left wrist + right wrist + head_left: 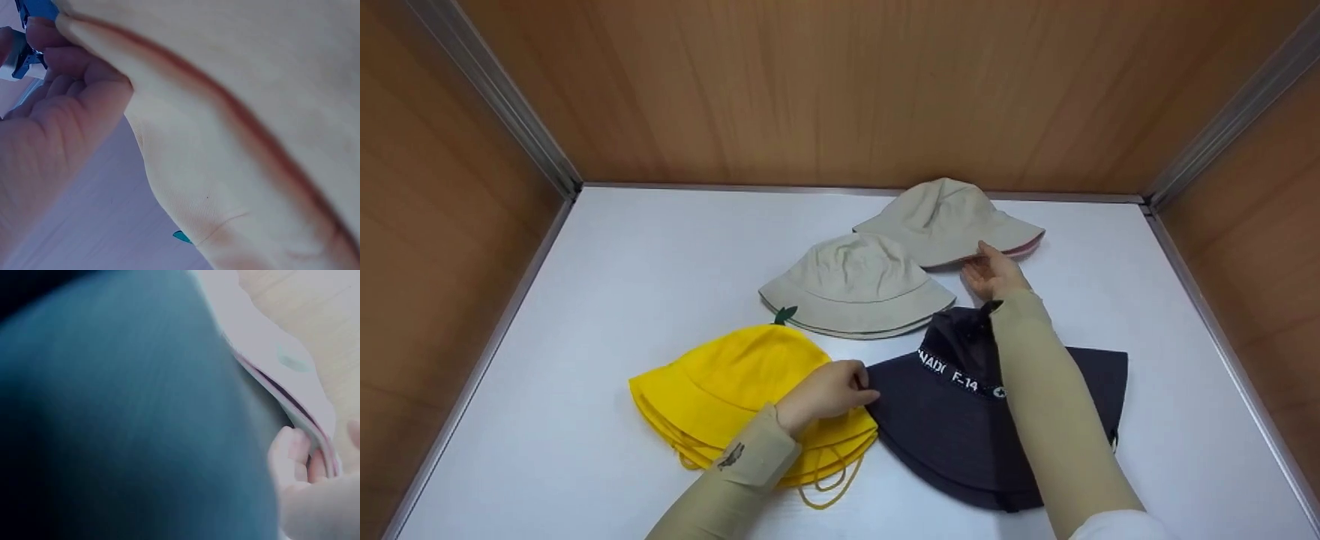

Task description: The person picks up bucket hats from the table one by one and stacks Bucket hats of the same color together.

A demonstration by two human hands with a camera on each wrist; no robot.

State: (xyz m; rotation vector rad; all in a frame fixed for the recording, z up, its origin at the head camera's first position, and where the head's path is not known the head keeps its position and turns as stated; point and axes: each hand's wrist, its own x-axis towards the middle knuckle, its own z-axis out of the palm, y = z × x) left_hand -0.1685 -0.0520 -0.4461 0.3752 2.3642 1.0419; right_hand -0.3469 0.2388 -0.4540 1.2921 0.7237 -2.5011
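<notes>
My right hand (996, 276) is at the front brim of the far beige bucket hat (941, 225), with its thumb against the outside. In the right wrist view its fingers (292, 450) curl beneath the pink-edged brim. My left hand (826, 394) lies over the right brim of the yellow bucket hats (742, 367), fingers bent. Its fingertips meet the left brim corner of the navy hat (937, 420); whether they pinch it I cannot tell. The navy hat has a lettered white-on-dark band, and my right forearm covers part of it.
A second pale beige hat (855, 289) lies between the far hat and the yellow ones, overlapping the far brim. Yellow cords (836, 495) trail from the yellow hats onto the white table (547, 337). Wood-look panels (840, 90) enclose the back and sides.
</notes>
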